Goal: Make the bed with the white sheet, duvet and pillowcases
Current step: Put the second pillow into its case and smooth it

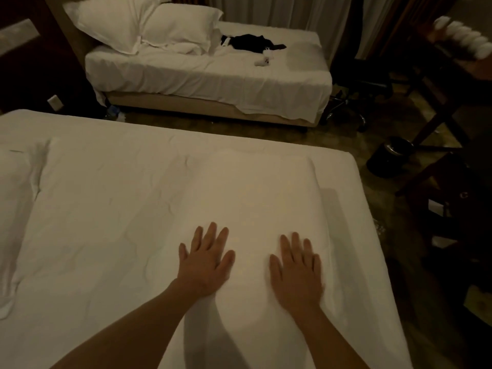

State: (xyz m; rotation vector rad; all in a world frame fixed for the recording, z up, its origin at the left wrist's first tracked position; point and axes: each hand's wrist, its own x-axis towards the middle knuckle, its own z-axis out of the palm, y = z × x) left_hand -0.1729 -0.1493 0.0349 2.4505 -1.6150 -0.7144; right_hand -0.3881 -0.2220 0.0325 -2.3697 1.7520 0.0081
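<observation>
Both bare forearms reach forward over the near bed (372, 235), and the left hand (206, 262) and the right hand (296, 270) lie palm down, side by side but apart, on the white duvet (119, 209) that covers it. The fingers (210, 235) of each hand are straight and spread, released and grasping nothing, simply pressing flat on the cloth. The duvet is spread across the mattress up to its far edge and its right edge, mostly smooth under the hands, with soft creases toward the left, where a bunched, wrinkled stretch of white fabric (18, 195) lies; in this dim light I cannot tell whether that is a pillow or a fold of bedding. Across a strip of dark floor stands a second bed (213, 107) with a rumpled white sheet (207, 75), its edge hanging loose at the corner. Two white pillows (181, 25) lean at its head, and just beside them on the sheet lies a dark garment (253, 42). To the right of the beds are a black office chair (364, 83), a small dark bin (390, 157) on the floor, and a wooden desk (452, 81).
</observation>
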